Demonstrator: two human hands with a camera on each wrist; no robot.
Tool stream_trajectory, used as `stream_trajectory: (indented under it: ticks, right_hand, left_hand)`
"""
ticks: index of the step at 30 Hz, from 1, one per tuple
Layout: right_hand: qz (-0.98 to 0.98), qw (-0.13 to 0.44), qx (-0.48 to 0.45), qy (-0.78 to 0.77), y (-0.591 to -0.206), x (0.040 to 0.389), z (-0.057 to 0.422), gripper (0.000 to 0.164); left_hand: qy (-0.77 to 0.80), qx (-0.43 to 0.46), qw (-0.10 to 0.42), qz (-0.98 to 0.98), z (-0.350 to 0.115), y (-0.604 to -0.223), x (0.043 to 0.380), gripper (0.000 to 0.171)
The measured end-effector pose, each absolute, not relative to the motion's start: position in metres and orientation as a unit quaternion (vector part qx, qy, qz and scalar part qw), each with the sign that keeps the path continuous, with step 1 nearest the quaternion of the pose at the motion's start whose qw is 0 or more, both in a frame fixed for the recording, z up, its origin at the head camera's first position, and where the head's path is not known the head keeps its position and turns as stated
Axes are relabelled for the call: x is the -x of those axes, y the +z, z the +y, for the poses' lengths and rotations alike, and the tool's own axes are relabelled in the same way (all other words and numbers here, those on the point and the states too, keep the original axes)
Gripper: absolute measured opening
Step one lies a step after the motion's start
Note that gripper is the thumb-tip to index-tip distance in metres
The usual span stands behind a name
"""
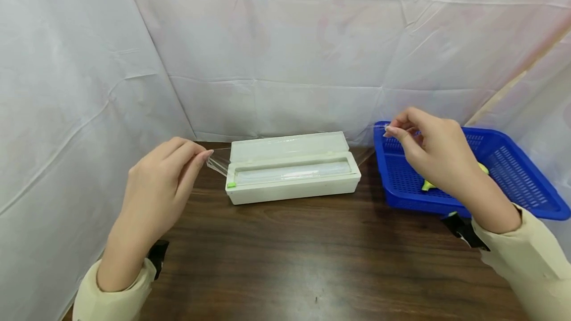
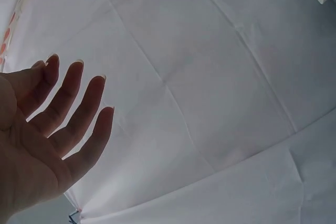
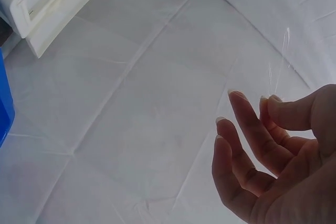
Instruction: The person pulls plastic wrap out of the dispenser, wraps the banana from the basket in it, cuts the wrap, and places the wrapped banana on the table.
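Note:
Between my hands stretches a clear sheet of plastic wrap (image 1: 217, 163), raised off the table. My left hand (image 1: 160, 187) pinches one corner between thumb and forefinger. At the other side my right hand (image 1: 434, 150) pinches the opposite corner, over the blue basket. In the right wrist view, thin shiny strands of wrap rise from the right thumb and forefinger (image 3: 270, 111), while the other fingers spread loosely. Below and between the hands sits a white wrap dispenser box (image 1: 292, 192), its lid (image 1: 290, 146) tipped back and a roll (image 1: 294, 171) lying inside.
The blue plastic basket (image 1: 385, 182) stands at the right on the dark wooden table (image 1: 285, 251). A yellow-green item (image 1: 428, 185) lies in it, partly hidden by the right hand. White cloth (image 1: 285, 53) hangs behind and along both sides.

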State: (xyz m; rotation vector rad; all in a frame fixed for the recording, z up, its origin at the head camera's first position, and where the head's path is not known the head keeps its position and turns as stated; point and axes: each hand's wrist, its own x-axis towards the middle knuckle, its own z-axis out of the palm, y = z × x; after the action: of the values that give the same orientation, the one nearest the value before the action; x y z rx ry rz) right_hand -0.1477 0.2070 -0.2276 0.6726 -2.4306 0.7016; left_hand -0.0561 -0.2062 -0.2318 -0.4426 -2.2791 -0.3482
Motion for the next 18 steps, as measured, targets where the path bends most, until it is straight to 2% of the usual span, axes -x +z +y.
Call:
stream_trajectory:
  ticks: [5, 12, 18]
  right_hand:
    - [-0.895, 0.261, -0.252, 0.26, -0.23, 0.136, 0.21, 0.003]
    - [-0.895, 0.262, -0.253, 0.256, -0.238, 0.118, 0.217, 0.007]
    - [-0.893, 0.264, -0.254, 0.26, -0.248, 0.103, 0.223, 0.005]
  left_hand:
    - [-0.136, 0.19, 0.397, -0.888, -0.205, -0.234, 0.044, 0.013]
    - [-0.15, 0.223, 0.415, -0.869, -0.201, -0.243, 0.03, 0.052]
    - [-0.166, 0.244, 0.393, -0.871, -0.201, -0.252, 0.013, 0.05]
